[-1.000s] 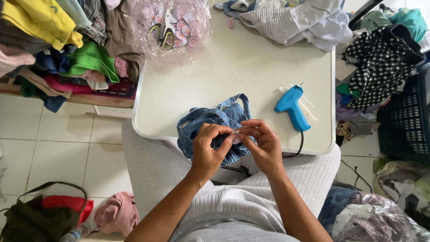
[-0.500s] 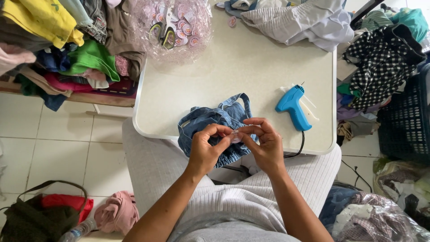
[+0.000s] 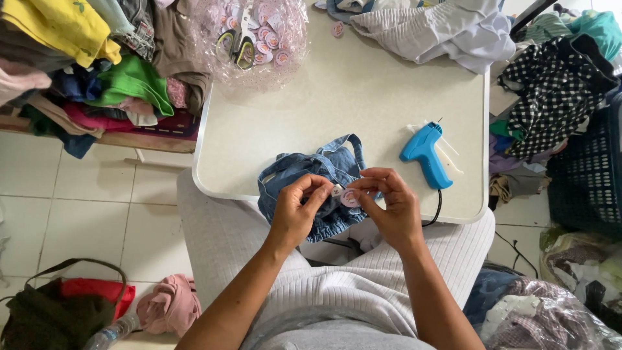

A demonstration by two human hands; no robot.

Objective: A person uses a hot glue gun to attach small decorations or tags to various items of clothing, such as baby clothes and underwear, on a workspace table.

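Low centre of the frame: left hand [image 3: 295, 217] pinched a small white label [image 3: 336, 190] on the denim garment [image 3: 311, 188], right hand [image 3: 389, 210] pinched a round pink tag [image 3: 350, 198] beside it. Risk: garment overhung the worktop [image 3: 337, 97] edge, so a tug could've slid it off.

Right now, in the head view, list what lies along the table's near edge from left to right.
Denim garment → left hand → small round pink tag → right hand → blue tagging gun.
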